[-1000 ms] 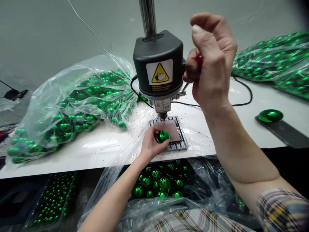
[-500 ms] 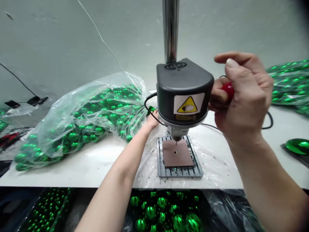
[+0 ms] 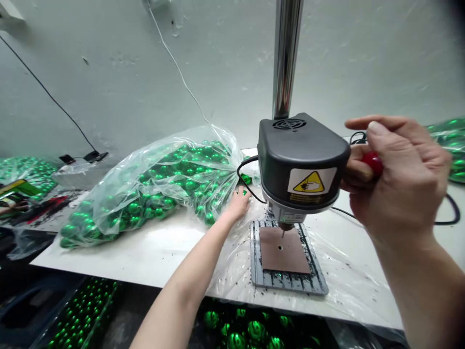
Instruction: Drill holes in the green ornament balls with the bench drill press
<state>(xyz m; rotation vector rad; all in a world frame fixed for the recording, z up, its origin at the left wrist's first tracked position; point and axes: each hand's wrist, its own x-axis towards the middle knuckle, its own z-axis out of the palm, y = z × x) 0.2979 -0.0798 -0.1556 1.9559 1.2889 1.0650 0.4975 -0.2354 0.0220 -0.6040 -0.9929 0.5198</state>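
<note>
My left hand (image 3: 240, 201) reaches to the mouth of a clear plastic bag (image 3: 156, 179) filled with shiny green balls. Its fingers are around green balls, one of them at the fingertips (image 3: 246, 179). On the right, my right hand (image 3: 395, 165) is closed on the red knob (image 3: 373, 164) of the drill press lever, index finger stretched out. Between the hands stands the dark drill head (image 3: 303, 155) with a yellow warning label. Its thin bit points down above a brown square plate (image 3: 285, 252) with a small hole, lying on the grey slotted base (image 3: 290, 286).
Below the table's front edge are more green balls (image 3: 256, 331) and a long box of small ones (image 3: 85, 315). Another bag (image 3: 457, 145) lies at the right. Black cables run beside the drill. At far left, part of another person's hand shows near a yellow-green object (image 3: 18, 189).
The view has turned left and up, so the drill and table appear further right and lower. My left hand shows more fully beside the bag. My right hand stays on the red knob.
</note>
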